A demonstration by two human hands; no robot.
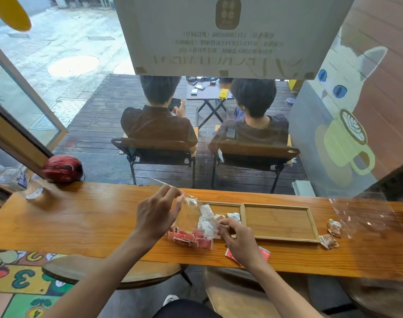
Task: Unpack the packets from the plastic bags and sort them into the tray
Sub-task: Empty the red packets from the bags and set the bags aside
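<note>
My left hand [158, 212] pinches the top of a clear plastic bag [191, 211] and holds it up over the wooden counter. Inside the bag are white packets [206, 222] and, at its bottom, several red packets [191, 237]. My right hand [238, 241] grips the bag's lower right side by the white packets. The two-compartment wooden tray [278, 238] lies just right of the bag. A white packet [234, 216] rests in its left compartment; the right compartment holds nothing. A red packet [266, 252] lies under my right wrist.
Brown packets [332, 234] lie beside the tray's right end, next to another clear bag [365, 216]. A red helmet [62, 168] and plastic bottles [14, 177] sit at the counter's left. Round stools stand below the counter's near edge. Behind the glass, two people sit on chairs.
</note>
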